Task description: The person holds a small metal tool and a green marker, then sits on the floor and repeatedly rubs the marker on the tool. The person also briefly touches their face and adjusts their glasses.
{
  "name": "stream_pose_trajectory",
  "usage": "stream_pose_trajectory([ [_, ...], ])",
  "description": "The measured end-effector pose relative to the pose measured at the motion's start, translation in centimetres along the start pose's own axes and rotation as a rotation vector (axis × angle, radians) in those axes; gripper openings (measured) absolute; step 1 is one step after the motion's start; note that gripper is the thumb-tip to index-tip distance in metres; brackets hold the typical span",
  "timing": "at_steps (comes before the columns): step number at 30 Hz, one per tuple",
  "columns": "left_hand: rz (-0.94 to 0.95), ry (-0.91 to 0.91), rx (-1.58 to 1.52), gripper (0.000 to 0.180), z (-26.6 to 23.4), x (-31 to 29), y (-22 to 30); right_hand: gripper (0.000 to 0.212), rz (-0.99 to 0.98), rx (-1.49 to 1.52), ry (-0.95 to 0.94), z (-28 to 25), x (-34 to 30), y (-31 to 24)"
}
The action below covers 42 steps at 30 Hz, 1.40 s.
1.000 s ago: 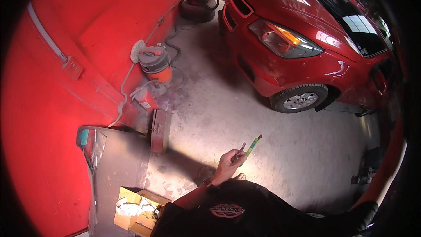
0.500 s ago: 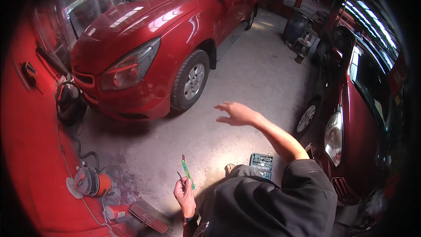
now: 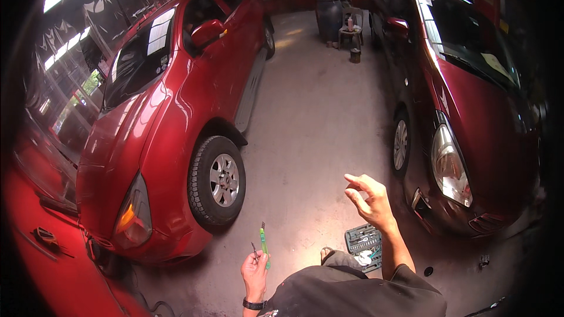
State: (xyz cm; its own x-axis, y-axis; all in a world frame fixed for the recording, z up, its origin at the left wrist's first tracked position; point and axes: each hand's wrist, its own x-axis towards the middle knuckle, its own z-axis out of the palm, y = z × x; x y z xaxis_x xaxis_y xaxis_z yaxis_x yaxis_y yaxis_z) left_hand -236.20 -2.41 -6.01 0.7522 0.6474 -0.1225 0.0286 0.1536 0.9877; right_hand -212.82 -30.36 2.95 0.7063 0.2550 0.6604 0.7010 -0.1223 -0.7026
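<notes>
My left hand, with a dark band at its wrist, is closed around a slim green-handled tool. The tool points upward and ends in a dark, flat tip. A short, dark, slender piece sticks up beside it from the same fingers; its kind is too small to make out. My right hand is raised over the floor with thumb and fingers apart and nothing visible in it. Below that hand, partly covered by my forearm, an opened dark tool case lies on the floor, with several sockets and some white pieces inside.
A red vehicle stands on the left, its front wheel near me. On the right is a dark red car. Concrete floor runs between them toward a dark drum and a small stool at the back.
The view has turned up and to the right. My right hand has swung right, from pointing left over the floor to above the tool case. My left hand still holds the green-handled tool.
</notes>
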Motion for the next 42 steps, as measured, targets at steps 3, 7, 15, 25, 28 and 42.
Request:
stream_pose_trajectory([
  [3,-0.035,-0.070,0.005,0.017,5.4,4.9,0.8,0.035,-0.395,0.133,0.337,-7.5,6.4,-7.6],
  [7,-0.080,-0.162,0.112,0.019,11.4,10.7,2.3,0.027,-0.526,0.644,0.320,-13.5,10.5,-11.3],
  [15,-0.210,-0.147,0.258,0.012,16.5,25.0,0.8,0.004,-0.792,0.437,0.760,-14.3,17.7,2.3],
  [25,-0.258,-0.027,0.275,0.016,26.6,46.0,4.2,0.023,0.251,0.233,0.146,-6.2,37.4,14.0],
  [28,-0.348,-0.116,-0.243,0.018,32.0,54.2,4.6,0.017,-0.009,0.746,0.028,-1.7,47.1,21.5],
  [42,-0.240,-0.105,0.579,0.019,54.8,81.5,-8.8,0.009,0.162,0.383,-0.073,-7.2,65.8,51.2],
])
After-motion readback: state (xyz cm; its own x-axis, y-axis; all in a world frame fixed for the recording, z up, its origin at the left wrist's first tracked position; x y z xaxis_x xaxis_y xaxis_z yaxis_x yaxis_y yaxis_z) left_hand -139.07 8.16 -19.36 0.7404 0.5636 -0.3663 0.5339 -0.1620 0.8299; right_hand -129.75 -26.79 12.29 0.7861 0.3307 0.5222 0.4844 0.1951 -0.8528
